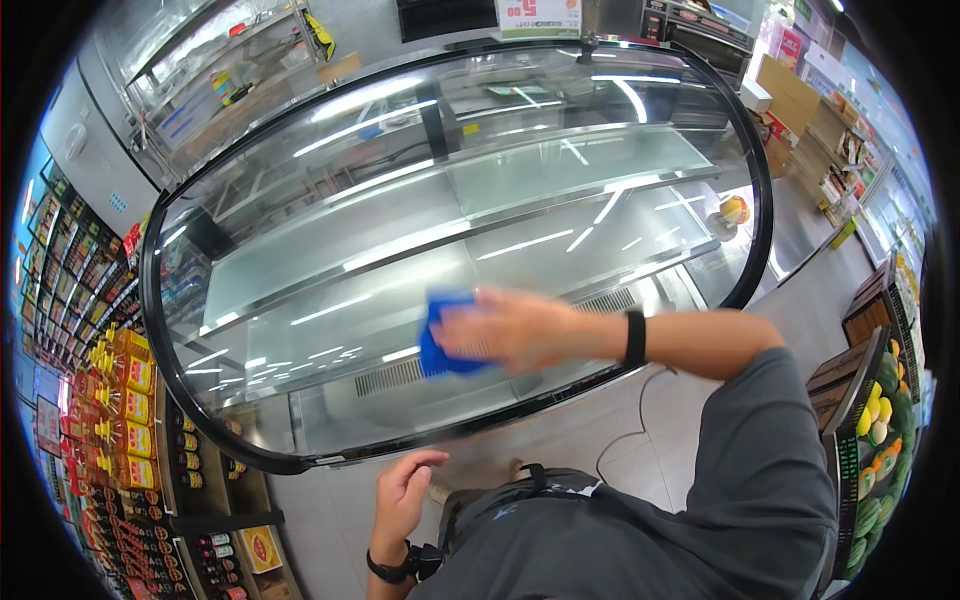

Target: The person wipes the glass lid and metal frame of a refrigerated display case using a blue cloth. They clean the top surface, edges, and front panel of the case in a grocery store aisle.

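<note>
A glass display case (330, 262) with a black frame and glass shelves inside fills the space before me. My right hand (502, 330) presses a blue cloth (442, 360) against its front glass; both are blurred. The palm side is hidden. My left hand (401, 495) hangs near my waist, short of the case's lower black edge (450, 435). It holds nothing, with the thumb and forefinger somewhat apart from each other and the other fingers curled or hidden.
Yellow-capped oil bottles (135, 420) and a shelf of jars (191, 457) stand at left. A fruit stand (874, 427) with melons is at right. A thin cable (642, 405) lies on the tiled floor (660, 450). Behind the case is a metal rack (210, 82).
</note>
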Available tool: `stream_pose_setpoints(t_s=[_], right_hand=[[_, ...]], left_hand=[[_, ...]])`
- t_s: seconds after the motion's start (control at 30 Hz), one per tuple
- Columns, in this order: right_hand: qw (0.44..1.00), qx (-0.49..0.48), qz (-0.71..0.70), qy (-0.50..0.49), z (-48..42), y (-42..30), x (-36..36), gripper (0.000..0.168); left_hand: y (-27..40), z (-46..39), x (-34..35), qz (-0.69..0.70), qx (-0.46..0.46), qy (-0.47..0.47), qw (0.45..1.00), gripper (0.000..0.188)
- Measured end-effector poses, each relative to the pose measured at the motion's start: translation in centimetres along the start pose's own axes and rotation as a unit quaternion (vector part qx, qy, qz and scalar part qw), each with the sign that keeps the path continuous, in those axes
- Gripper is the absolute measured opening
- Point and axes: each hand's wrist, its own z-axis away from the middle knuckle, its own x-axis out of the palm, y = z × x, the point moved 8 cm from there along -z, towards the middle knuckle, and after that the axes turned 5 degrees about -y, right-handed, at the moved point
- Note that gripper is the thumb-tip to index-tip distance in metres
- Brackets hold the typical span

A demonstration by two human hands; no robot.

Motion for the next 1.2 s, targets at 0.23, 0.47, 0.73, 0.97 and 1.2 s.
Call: stream_pose_setpoints(t_s=[0.23,0.47,0.73,0.97,1.2], right_hand=[[0.983,-0.073,0.164,0.051,5.6,-7.4,7.1,0.061],[0.965,0.178,-0.004,0.192,0.7,14.6,-6.1,0.075],[0.932,0.341,-0.082,0.09,-0.4,33.7,-4.8,0.071],[0.934,0.319,0.02,0.157,1.1,21.4,-5.5,0.071],[0.937,0.334,-0.03,0.1,6.8,0.9,-0.6,0.076]], left_hand=[[1.4,-1.8,1.5,-0.058,0.043,-0.057,0.996,0.026],[-0.3,0.5,0.2,0.013,-0.013,-0.008,1.0,0.026],[1.1,0.5,0.6,0.023,-0.002,-0.028,0.999,0.027],[1.2,0.5,-0.7,-0.005,-0.019,-0.076,0.997,0.026],[2.4,-0.9,-0.3,-0.029,0.055,-0.138,0.989,0.024]])
